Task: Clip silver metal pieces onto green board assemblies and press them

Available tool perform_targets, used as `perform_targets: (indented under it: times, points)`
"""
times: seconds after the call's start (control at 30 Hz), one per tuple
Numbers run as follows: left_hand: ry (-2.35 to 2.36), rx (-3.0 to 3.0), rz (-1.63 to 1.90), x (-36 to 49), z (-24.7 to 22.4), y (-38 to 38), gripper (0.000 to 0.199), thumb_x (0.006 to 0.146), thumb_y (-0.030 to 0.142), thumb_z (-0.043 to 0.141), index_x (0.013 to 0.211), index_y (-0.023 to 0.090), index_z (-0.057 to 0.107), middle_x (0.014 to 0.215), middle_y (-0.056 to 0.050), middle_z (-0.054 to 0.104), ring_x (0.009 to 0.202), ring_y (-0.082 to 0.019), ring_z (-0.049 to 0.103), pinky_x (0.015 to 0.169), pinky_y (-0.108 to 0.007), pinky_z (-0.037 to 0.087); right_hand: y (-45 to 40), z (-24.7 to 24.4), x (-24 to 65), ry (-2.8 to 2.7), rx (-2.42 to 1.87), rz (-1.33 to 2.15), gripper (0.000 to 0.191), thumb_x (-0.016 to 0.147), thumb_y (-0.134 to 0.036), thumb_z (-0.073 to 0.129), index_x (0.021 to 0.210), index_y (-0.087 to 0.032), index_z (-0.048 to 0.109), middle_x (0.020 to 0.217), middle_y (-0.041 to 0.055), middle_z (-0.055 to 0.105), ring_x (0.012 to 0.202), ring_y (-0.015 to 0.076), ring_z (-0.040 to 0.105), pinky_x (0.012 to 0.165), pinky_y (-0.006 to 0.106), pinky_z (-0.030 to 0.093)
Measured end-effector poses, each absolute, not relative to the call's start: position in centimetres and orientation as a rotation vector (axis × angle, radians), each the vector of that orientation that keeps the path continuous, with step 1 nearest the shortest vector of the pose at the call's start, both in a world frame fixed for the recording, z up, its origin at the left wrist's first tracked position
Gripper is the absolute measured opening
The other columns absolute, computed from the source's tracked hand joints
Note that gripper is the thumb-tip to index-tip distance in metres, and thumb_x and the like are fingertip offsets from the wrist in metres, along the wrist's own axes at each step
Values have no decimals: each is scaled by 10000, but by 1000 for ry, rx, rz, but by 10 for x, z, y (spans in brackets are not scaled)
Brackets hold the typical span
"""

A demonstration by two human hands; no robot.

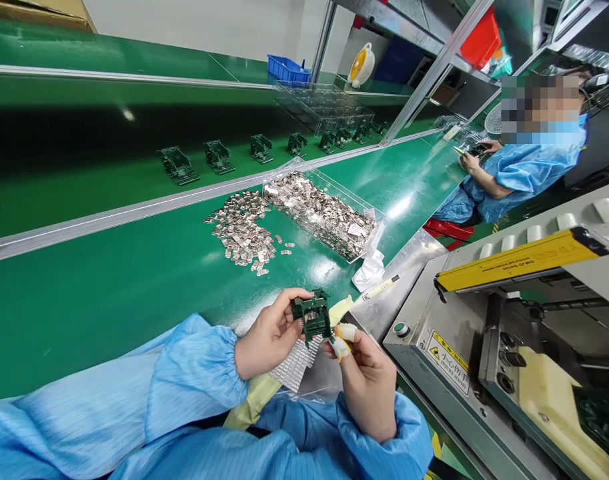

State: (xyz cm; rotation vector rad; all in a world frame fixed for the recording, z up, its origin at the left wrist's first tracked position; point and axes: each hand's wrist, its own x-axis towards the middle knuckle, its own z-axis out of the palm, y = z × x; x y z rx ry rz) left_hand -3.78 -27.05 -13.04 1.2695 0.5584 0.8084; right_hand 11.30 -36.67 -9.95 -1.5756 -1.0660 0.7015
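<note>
A dark green plastic frame (315,316) with metal inside is held up over the bench edge. My left hand (273,333) is closed around its left side, thumb in front. At its lower right corner, my right hand (367,373) pinches with thumb and forefinger, both tips wrapped in pale covers. Whatever lies between those fingertips is too small to make out. Below the frame, rows of small silvery pieces (290,365) lie near my lap. Further up the green bench (149,280) is a loose heap of small metal plates (245,230), beside a clear tray (324,212) full of them.
Several similar green frames (218,157) stand in a line along the conveyor belt (84,173). A grey machine (434,333) with a yellow light bar (519,261) is close on my right. A marker (381,287) lies by the tray. A co-worker (519,167) sits further along.
</note>
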Motion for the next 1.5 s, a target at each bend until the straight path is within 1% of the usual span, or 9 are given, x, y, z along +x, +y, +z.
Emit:
perform_targets:
  times: [0.33, 0.73, 0.83, 0.97, 1.03, 1.1, 1.23, 1.33, 1.5]
  points:
    - [585, 1377, 794, -41, -134, -272, 320, 970, 284, 491, 1281, 218, 457, 947, -54, 645, 844, -165, 644, 766, -276, 521, -347, -106, 96, -1222, -1533, 406, 189, 812, -131, 610, 924, -252, 704, 1306, 86, 562, 1239, 278, 496, 1082, 495, 336]
    - [604, 1629, 819, -44, -123, -272, 296, 955, 188, 439, 1250, 213, 454, 867, -16, 621, 645, -112, 551, 592, -216, 448, -339, -110, 84, -1164, -1586, 323, 18, 802, -206, 648, 789, -214, 658, 1251, 101, 592, 1172, 272, 541, 1035, 454, 398]
    - [599, 1671, 843, -45, -123, -272, 282, 954, 192, 444, 1235, 214, 465, 861, -13, 607, 645, -111, 536, 588, -216, 434, -338, -112, 84, -996, -1547, 516, 120, 767, -284, 717, 831, -200, 661, 1238, 111, 595, 1125, 274, 575, 956, 417, 473]
    - [563, 1624, 823, -45, -122, -272, 262, 965, 260, 464, 1223, 212, 474, 930, -35, 607, 656, -110, 540, 604, -225, 454, -338, -117, 84, -782, -1376, 817, 458, 727, -304, 782, 1146, -212, 623, 1168, 100, 636, 1014, 254, 636, 866, 392, 547]
    - [566, 1544, 789, -45, -122, -270, 283, 964, 316, 485, 1227, 212, 471, 952, -50, 610, 719, -130, 577, 652, -242, 485, -341, -115, 88, -784, -1296, 867, 418, 775, -299, 753, 1164, -228, 619, 1173, 88, 647, 1007, 241, 645, 876, 382, 548]
    - [568, 1418, 733, -45, -121, -269, 338, 955, 375, 509, 1248, 216, 449, 974, -62, 617, 795, -158, 615, 704, -268, 516, -348, -111, 95, -878, -1246, 843, 394, 834, -278, 696, 1217, -258, 605, 1295, 82, 609, 1128, 246, 610, 941, 378, 520]
    - [570, 1369, 540, -47, -106, -274, 425, 928, 420, 547, 1282, 215, 432, 1026, -80, 631, 877, -195, 647, 737, -299, 548, -367, -97, 110, -1217, -1246, 821, 720, 828, -199, 710, 1466, -334, 403, 1521, 56, 423, 1374, 265, 422, 1113, 419, 388]
    - [488, 1576, 324, -47, -74, -279, 414, 945, 376, 513, 1323, 218, 454, 1057, -75, 650, 929, -196, 648, 766, -284, 543, -388, -88, 122, -1307, -1211, 800, 773, 749, -211, 817, 1424, -327, 457, 1378, 69, 557, 1251, 268, 544, 1075, 412, 436]
    - [144, 1976, 9, 2, -12, -266, 588, 866, 325, 650, 1415, 281, 445, 1030, -33, 702, 886, -180, 668, 788, -267, 548, -446, -77, 166, -1121, -1188, 632, 760, 647, -472, 888, 1303, -273, 562, 1228, 115, 634, 1082, 300, 651, 892, 419, 575]
